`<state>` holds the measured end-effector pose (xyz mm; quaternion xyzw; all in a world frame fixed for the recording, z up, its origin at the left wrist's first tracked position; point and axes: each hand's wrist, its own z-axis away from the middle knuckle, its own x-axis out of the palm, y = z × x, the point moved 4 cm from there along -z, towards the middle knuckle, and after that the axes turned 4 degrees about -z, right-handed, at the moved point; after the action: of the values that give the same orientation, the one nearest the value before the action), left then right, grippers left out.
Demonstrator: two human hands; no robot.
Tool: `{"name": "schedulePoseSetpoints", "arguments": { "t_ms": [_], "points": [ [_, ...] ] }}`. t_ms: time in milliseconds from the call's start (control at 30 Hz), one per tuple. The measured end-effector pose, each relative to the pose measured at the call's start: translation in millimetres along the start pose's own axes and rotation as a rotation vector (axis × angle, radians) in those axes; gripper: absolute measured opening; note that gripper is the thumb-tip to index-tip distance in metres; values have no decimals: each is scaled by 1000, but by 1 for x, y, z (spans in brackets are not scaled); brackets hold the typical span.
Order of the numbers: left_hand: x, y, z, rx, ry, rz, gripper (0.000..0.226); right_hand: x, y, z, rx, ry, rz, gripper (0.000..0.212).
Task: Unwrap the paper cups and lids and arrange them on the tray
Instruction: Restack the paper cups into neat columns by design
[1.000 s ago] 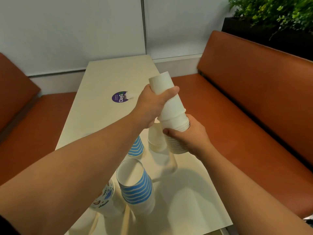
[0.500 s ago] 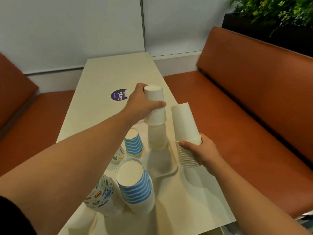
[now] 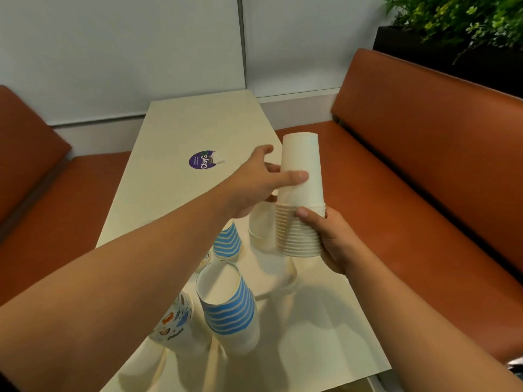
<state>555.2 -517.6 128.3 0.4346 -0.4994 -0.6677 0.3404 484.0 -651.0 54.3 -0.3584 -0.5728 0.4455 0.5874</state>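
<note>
My right hand (image 3: pixel 334 241) grips the ribbed rims of an upside-down stack of white paper cups (image 3: pixel 301 199), held above the cream tray (image 3: pixel 287 282). My left hand (image 3: pixel 256 183) is at the stack's top cup, thumb across its front and fingers behind it. On the tray stand upside-down cups: a white pile (image 3: pixel 259 226) just behind the held stack, a blue-striped stack (image 3: pixel 229 309) near me, another blue-striped cup (image 3: pixel 227 240) farther back, and a patterned cup (image 3: pixel 175 321) at the left.
The tray lies on a narrow cream table (image 3: pixel 181 137) with a purple round sticker (image 3: pixel 202 161). Brown benches (image 3: pixel 424 176) run along both sides. A dark planter with green plants (image 3: pixel 452 21) stands behind the right bench, and a white wall is at the back.
My left hand pulled a white cup off the stack, set it on the white pile on the tray, and has come back to the stack's top cup. My right hand raised the stack.
</note>
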Motion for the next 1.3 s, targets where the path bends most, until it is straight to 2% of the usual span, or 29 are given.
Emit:
{"name": "schedulePoseSetpoints", "arguments": {
  "t_ms": [67,167,300,533,633,700,867,1100,1167,1233,1300],
  "points": [
    [4,-2,6,-22,-70,53,91,6,-5,-1,-11,-30,33,77],
    [3,-2,6,7,-54,74,66,10,-9,-1,-28,-2,77,71],
    [-1,-6,2,23,12,67,75,12,-13,-1,-60,29,143,49],
    [-8,-2,-5,55,125,90,56,0,-6,-2,-67,169,345,70],
    [-30,15,-12,129,291,104,78,-16,11,2,-3,225,440,65],
    [-43,23,-14,162,365,-18,77,-28,23,7,59,265,430,58],
    [-45,4,-21,92,288,-365,73,-42,31,14,94,320,362,57],
    [-38,-25,-22,-34,150,-452,91,-40,22,12,53,299,346,52],
    [-40,-16,-19,17,220,-434,88,-36,15,11,34,283,330,51],
    [-41,2,-11,138,347,-379,76,-27,7,11,12,245,274,57],
    [-35,15,-5,183,364,-283,69,-16,-2,9,1,186,239,59]
  ]
}}
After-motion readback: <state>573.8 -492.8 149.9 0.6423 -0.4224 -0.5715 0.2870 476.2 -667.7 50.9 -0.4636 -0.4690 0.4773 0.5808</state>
